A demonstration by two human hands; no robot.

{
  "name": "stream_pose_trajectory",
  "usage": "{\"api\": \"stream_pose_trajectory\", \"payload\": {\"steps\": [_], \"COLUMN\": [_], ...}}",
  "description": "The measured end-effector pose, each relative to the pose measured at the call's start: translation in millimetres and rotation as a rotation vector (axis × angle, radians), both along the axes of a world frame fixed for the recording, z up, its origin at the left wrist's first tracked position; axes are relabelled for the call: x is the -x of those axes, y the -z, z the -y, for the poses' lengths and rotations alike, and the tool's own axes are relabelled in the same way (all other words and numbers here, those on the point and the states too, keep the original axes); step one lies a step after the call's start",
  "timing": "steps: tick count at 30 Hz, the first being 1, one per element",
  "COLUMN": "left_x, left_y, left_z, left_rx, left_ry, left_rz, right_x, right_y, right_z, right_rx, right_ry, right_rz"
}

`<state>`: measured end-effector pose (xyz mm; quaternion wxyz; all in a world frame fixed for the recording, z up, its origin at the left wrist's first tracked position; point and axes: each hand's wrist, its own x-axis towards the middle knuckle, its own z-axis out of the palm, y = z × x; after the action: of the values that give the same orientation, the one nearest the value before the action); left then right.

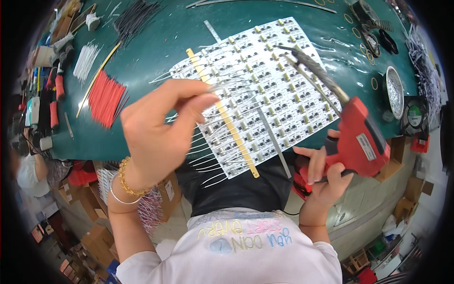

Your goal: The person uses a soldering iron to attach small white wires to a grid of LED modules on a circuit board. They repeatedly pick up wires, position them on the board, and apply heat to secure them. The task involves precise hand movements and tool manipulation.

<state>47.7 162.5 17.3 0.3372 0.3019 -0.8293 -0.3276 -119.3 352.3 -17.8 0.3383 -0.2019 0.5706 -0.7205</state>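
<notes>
A white panel of small circuit boards lies tilted across the front of the green table. Thin white wires stick out along its left edge. Across the panel runs a yellow strip, and a steel ruler lies to its right. My left hand is above the panel's left part, thumb and forefinger pinched on several thin white wires. A red and black soldering gun is in my right hand, its tip pointing up and left over the panel's right side.
Bundles of red wires, white wires and black wires lie on the table's left side. At the right are a metal bowl, a small fan and several rubber bands. Cardboard boxes stand on the floor.
</notes>
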Motion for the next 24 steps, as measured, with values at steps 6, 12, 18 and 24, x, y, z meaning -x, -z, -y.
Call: {"api": "stream_pose_trajectory", "payload": {"steps": [6, 12, 18, 24], "left_x": [15.7, 29.8, 34.7, 39.3], "left_y": [3.2, 21.5, 44.2, 43.2], "left_z": [-33.3, -42.5, -45.9, -43.2], "left_rx": [-0.085, -0.074, 0.029, -0.001], "left_ry": [0.161, 0.026, -0.101, -0.082], "left_rz": [0.059, 0.045, 0.135, 0.149], "right_x": [-8.2, -9.0, 4.1, -9.4], "right_y": [2.7, 10.6, 12.5, 24.2], "right_z": [-24.7, -62.5, -92.7, -104.2], "right_rx": [0.075, 0.049, 0.036, -0.052], "right_ry": [0.021, -0.046, -0.211, -0.244], "right_rz": [-0.23, -0.226, -0.239, -0.237]}}
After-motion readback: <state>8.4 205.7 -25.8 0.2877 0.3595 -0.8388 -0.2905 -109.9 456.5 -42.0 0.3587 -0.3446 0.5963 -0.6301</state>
